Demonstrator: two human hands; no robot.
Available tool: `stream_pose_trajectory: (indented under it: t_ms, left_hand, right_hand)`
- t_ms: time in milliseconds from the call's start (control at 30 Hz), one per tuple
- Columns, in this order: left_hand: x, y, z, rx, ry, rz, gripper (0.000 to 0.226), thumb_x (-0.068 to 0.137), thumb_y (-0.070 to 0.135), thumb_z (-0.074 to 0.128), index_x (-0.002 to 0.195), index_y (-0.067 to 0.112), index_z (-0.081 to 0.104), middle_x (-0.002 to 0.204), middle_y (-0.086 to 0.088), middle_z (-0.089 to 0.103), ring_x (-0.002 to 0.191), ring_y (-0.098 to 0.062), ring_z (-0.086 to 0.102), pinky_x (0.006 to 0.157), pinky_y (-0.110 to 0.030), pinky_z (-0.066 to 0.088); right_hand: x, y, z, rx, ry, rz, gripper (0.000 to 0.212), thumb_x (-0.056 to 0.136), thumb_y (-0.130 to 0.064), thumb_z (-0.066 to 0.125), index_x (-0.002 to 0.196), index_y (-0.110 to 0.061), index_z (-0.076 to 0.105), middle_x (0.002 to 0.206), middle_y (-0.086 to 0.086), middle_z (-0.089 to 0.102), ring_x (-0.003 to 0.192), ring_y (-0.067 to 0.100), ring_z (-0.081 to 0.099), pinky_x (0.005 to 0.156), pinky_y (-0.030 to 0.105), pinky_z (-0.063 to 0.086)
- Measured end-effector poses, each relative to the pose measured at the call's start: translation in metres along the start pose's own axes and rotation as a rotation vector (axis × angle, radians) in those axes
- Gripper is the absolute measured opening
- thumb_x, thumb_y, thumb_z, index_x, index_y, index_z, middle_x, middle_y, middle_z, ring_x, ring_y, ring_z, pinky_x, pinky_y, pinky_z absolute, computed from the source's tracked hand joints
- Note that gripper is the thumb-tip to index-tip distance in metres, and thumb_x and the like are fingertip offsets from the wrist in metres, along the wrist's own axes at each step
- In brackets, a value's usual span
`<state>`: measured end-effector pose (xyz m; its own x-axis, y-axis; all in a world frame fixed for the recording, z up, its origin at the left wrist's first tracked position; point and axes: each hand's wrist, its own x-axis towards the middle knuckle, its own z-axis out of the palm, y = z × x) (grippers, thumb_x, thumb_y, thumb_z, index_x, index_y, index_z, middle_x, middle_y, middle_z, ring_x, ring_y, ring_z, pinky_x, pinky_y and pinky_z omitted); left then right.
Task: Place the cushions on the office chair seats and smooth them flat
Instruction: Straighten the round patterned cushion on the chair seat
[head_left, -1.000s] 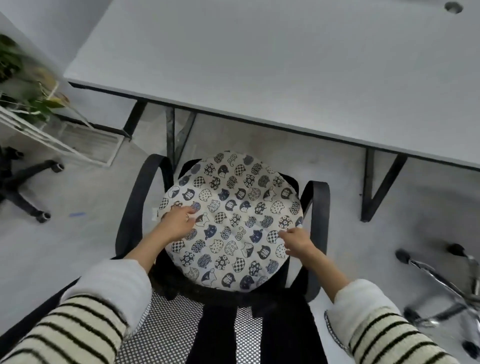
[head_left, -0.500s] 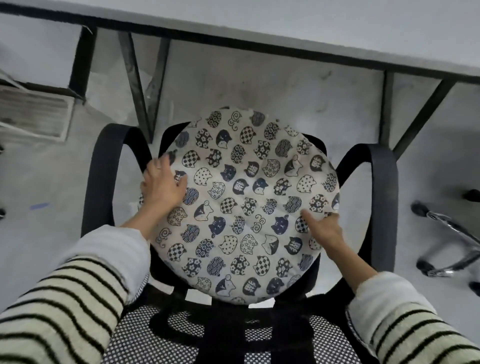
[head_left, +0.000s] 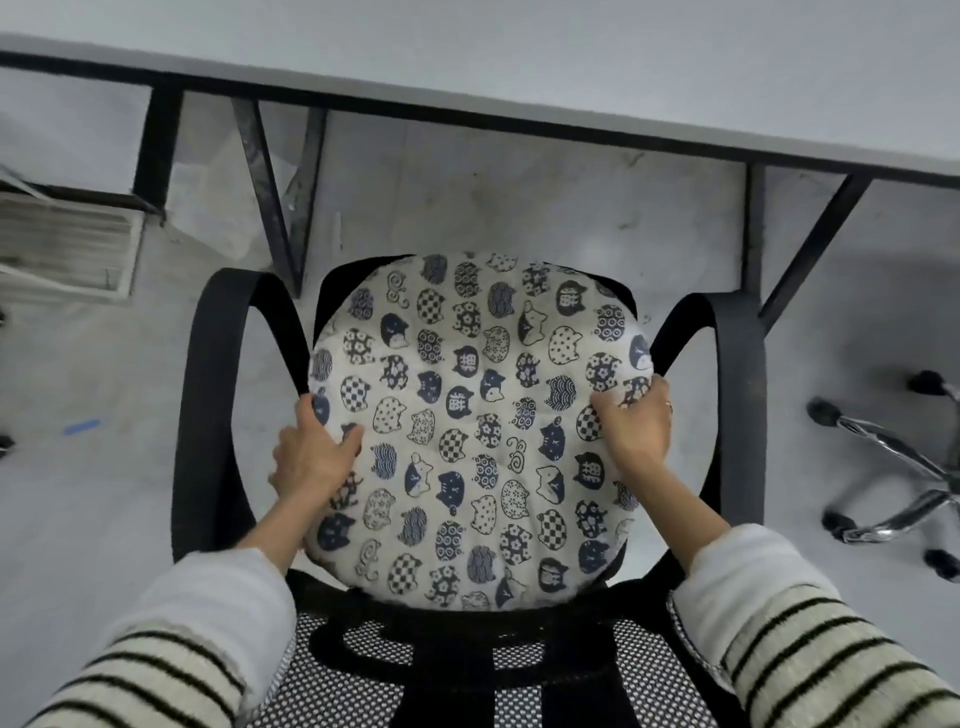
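Observation:
A round cushion (head_left: 467, 431) printed with navy and white cat faces lies on the seat of a black office chair (head_left: 208, 415), filling the space between the two armrests. My left hand (head_left: 311, 457) holds the cushion's left edge, thumb on top and fingers along the rim. My right hand (head_left: 636, 431) grips the right edge, fingers curled into the fabric, which bunches a little there. The chair's mesh backrest (head_left: 395, 670) is nearest me, at the bottom of the view. Most of the seat is hidden under the cushion.
A grey desk (head_left: 571, 67) on black legs (head_left: 270, 197) stands just beyond the chair. The chrome wheeled base of another chair (head_left: 893, 467) is on the floor at the right. A white vent grille (head_left: 62, 249) sits at the left.
Both hands slid from the cushion's top out to its left and right edges and took hold. The view has dropped closer, straight above the seat.

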<state>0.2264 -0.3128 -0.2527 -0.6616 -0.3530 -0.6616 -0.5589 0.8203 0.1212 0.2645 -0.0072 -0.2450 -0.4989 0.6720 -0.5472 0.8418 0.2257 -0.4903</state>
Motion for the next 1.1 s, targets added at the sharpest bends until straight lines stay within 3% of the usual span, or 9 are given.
stream_pose_trajectory:
  t_ms: [200,300,600,700,867,1033,1100]
  left_hand:
    - [0.001,-0.005,0.015,-0.108,0.029,-0.081,0.075,0.084,0.042,0.060,0.142,0.022,0.018,0.134,-0.024,0.034,0.126,-0.042,0.032,0.102,-0.055,0.034]
    - [-0.002,-0.006,0.019,-0.149,0.070,-0.081,0.073,0.084,0.040,0.061,0.141,0.025,0.018,0.134,-0.023,0.032,0.127,-0.041,0.029,0.101,-0.057,0.034]
    - [0.000,-0.006,0.019,-0.208,0.155,-0.024,0.069,0.084,0.036,0.063,0.139,0.024,0.023,0.132,-0.020,0.032,0.125,-0.039,0.031,0.099,-0.054,0.035]
    - [0.006,-0.009,0.021,-0.203,0.100,-0.046,0.072,0.085,0.040,0.060,0.143,0.027,0.019,0.133,-0.020,0.030,0.126,-0.039,0.031,0.102,-0.054,0.033]
    - [0.005,-0.009,0.019,-0.116,0.022,-0.054,0.076,0.089,0.044,0.052,0.148,0.028,0.006,0.144,-0.020,0.022,0.132,-0.039,0.026,0.106,-0.056,0.029]
    - [-0.021,-0.005,0.009,-0.024,-0.027,0.004,0.069,0.093,0.027,0.046,0.149,0.019,0.007,0.154,-0.019,0.004,0.140,-0.038,0.012,0.113,-0.050,0.021]
    - [-0.033,-0.002,0.008,0.012,-0.069,0.050,0.063,0.094,0.026,0.045,0.148,0.016,0.015,0.155,-0.019,0.003,0.142,-0.036,0.010,0.115,-0.046,0.018]
  right_hand:
    - [0.020,0.012,-0.006,-0.103,-0.210,-0.022,0.081,0.086,-0.026,0.064,0.149,-0.015,0.014,0.142,0.018,0.041,0.133,0.035,0.036,0.110,0.045,0.034]
    - [0.015,0.023,-0.004,-0.125,-0.230,-0.040,0.086,0.086,-0.026,0.064,0.150,-0.019,0.007,0.142,0.019,0.038,0.133,0.035,0.033,0.111,0.044,0.029]
    - [0.012,0.020,-0.002,-0.045,-0.151,-0.079,0.074,0.087,-0.015,0.061,0.148,-0.018,0.019,0.140,0.015,0.037,0.129,0.027,0.034,0.110,0.035,0.028]
    - [0.006,0.027,0.004,-0.051,-0.101,-0.085,0.070,0.092,-0.018,0.055,0.149,-0.015,0.015,0.151,0.018,0.019,0.139,0.030,0.023,0.115,0.036,0.020]
    - [-0.024,0.042,0.018,-0.383,-0.119,-0.194,0.068,0.097,-0.021,0.040,0.151,-0.016,-0.001,0.159,0.011,-0.010,0.147,0.029,-0.006,0.120,0.047,0.009]
    - [-0.047,0.037,0.008,-0.588,-0.299,-0.148,0.065,0.096,-0.020,0.038,0.151,-0.015,0.002,0.158,0.013,-0.015,0.146,0.033,-0.010,0.119,0.048,0.011]
    - [-0.050,0.027,0.001,-0.570,-0.389,-0.133,0.059,0.096,-0.020,0.037,0.150,-0.011,0.015,0.158,0.017,-0.005,0.146,0.033,-0.001,0.118,0.042,0.012]
